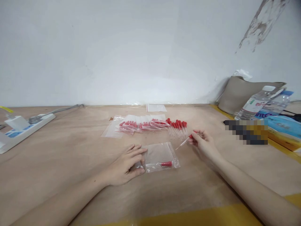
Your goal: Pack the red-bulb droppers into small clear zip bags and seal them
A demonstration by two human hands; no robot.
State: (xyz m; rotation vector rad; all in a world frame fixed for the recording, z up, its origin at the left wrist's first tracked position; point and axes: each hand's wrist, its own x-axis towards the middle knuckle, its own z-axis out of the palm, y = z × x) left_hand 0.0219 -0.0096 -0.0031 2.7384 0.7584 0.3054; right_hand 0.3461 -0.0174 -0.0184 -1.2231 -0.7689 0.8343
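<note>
1. A slim dropper [183, 143] is combining a clear, thin, tapering tube with a soft-looking red bulb; it is slanting down leftward just beyond the right edge of a clear bag [156, 153].
2. That bag is lying flat on the brown, smooth-looking tabletop [70, 153], its thin plastic creasing and shining; a second red bulb [166, 164] is showing through its near side.
3. Beyond it, more red-bulbed droppers [179, 124] are lying side by side in a loose pile, their tubes pointing toward the person.
4. Left of the pile, filled bags [143, 125] are overlapping in a row, red shapes showing through the film.
5. The right hand [204, 142] is reaching in from the right, forearm slanting, its fingers pinching the dropper by the bulb.
6. The left hand [128, 164] is resting palm down at the bag's left edge, fingers spreading, with thumb and forefinger standing apart.
7. The right fingers are partly covering the held bulb, and the left hand is hiding the bag's left end.
8. The tube inside the bag is barely showing, and pixelation is masking a dark and yellow item [249, 133] at right.
</note>
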